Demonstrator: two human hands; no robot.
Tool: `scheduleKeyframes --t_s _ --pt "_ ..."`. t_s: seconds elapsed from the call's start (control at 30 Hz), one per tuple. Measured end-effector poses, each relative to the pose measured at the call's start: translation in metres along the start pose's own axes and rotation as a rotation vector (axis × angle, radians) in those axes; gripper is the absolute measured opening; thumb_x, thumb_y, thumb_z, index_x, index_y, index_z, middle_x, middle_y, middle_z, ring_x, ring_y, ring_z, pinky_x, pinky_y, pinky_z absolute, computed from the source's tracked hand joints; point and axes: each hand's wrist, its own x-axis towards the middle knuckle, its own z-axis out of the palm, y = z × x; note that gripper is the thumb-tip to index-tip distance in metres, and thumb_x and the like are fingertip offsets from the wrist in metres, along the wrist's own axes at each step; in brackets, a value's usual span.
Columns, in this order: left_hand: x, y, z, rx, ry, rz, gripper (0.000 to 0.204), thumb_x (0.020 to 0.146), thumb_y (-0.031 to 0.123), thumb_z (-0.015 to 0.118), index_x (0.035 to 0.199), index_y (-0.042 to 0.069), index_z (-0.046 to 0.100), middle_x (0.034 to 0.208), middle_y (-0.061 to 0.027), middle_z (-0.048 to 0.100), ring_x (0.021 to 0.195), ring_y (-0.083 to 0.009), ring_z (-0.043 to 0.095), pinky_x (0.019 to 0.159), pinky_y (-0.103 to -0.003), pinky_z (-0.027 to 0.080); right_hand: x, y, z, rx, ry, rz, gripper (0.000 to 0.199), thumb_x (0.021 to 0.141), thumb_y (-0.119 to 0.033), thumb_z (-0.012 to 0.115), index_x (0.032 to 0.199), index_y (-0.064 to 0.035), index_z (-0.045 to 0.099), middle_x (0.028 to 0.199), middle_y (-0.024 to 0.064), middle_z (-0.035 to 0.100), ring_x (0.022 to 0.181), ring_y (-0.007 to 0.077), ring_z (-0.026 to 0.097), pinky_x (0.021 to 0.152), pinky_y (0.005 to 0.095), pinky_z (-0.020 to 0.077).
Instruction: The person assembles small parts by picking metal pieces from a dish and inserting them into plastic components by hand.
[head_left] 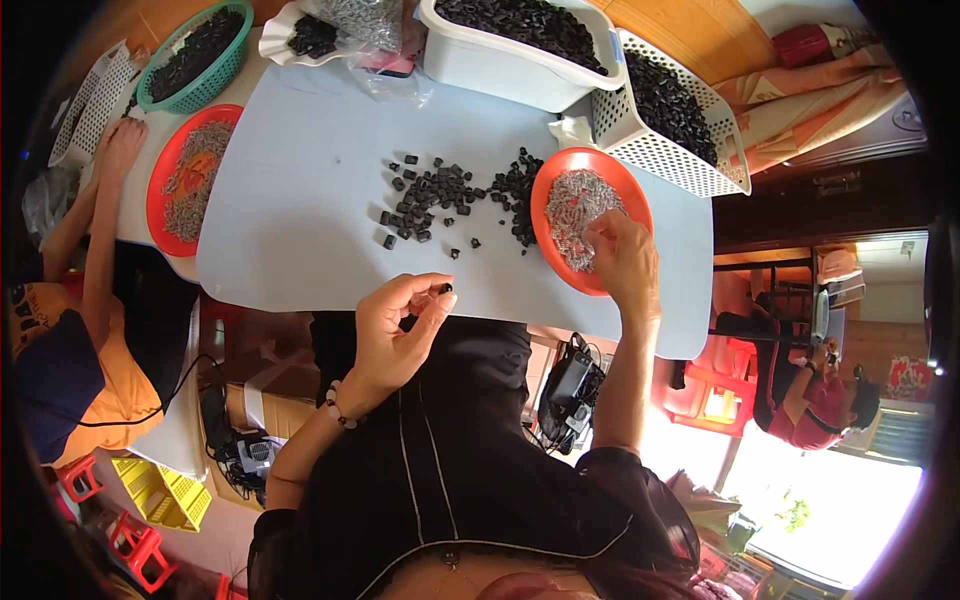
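Observation:
Between thumb and forefinger, my left hand (395,325) pinches a small black plastic part (446,288) just past the table's near edge. My right hand (625,255) reaches into a red oval plate (548,180) heaped with small silvery metal pieces (575,210). Its fingertips are pressed together among the pieces; whether they grip one is hidden. Left of the plate lies a pile of small black parts (515,190). A looser scatter of black blocky pieces (430,190) spreads across the middle of the light blue table (300,180).
At the back stand a white tub (500,70) and a white perforated basket (690,165), both full of black parts. A clear bag (365,30) sits left of them. On the left, a co-worker's hands (120,145) rest near a green basket (235,60) and another red plate (160,200).

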Motion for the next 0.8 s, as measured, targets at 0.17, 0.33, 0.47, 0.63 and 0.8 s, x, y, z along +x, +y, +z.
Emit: scheduleKeyframes --t_s 0.17,0.33,0.47,0.63,0.8 --pt "0.001 -0.001 0.003 0.031 -0.003 -0.024 0.021 0.093 0.008 0.071 0.111 -0.004 0.069 0.086 -0.0034 0.066 0.074 -0.0059 0.059 0.071 -0.022 0.05 0.008 0.01 0.003 0.236 0.05 0.062 0.014 0.081 -0.011 0.072 0.093 -0.0053 0.068 0.08 0.011 0.07 0.083 0.0309 0.065 0.078 0.0447 0.0516" --pt "0.002 -0.001 0.006 0.047 -0.003 -0.031 0.021 0.093 0.009 0.071 0.11 -0.004 0.069 0.086 -0.0033 0.066 0.073 -0.0058 0.059 0.07 -0.022 0.05 0.0 -0.002 -0.001 0.06 0.032 -0.005 0.011 0.081 -0.009 0.071 0.091 -0.0049 0.067 0.081 0.0111 0.071 0.082 0.031 0.066 0.074 0.0423 0.0518" --pt "0.002 0.0 0.008 0.061 -0.017 -0.036 0.021 0.094 0.009 0.071 0.11 -0.004 0.069 0.085 -0.0036 0.066 0.073 -0.0059 0.059 0.07 -0.022 0.05 0.002 0.006 0.003 0.106 -0.002 -0.014 0.011 0.081 -0.008 0.071 0.091 -0.0051 0.067 0.082 0.0109 0.071 0.083 0.0311 0.065 0.076 0.042 0.0515" --pt "0.005 -0.003 0.01 0.059 -0.021 -0.025 0.021 0.094 0.01 0.071 0.111 -0.003 0.069 0.086 -0.0044 0.066 0.075 -0.0063 0.059 0.07 -0.022 0.05 0.008 0.006 0.0 0.319 0.105 0.031 0.007 0.083 -0.008 0.071 0.087 -0.0034 0.067 0.081 0.0102 0.07 0.082 0.03 0.065 0.076 0.0418 0.0514" --pt "0.008 0.0 0.013 0.067 -0.017 -0.018 0.021 0.095 0.01 0.069 0.112 -0.003 0.069 0.09 -0.005 0.066 0.075 -0.0071 0.059 0.068 -0.022 0.05 0.01 0.01 0.002 0.295 0.155 -0.016 0.006 0.087 -0.007 0.069 0.09 -0.0016 0.068 0.083 0.01 0.071 0.078 0.0247 0.065 0.073 0.0373 0.0517"
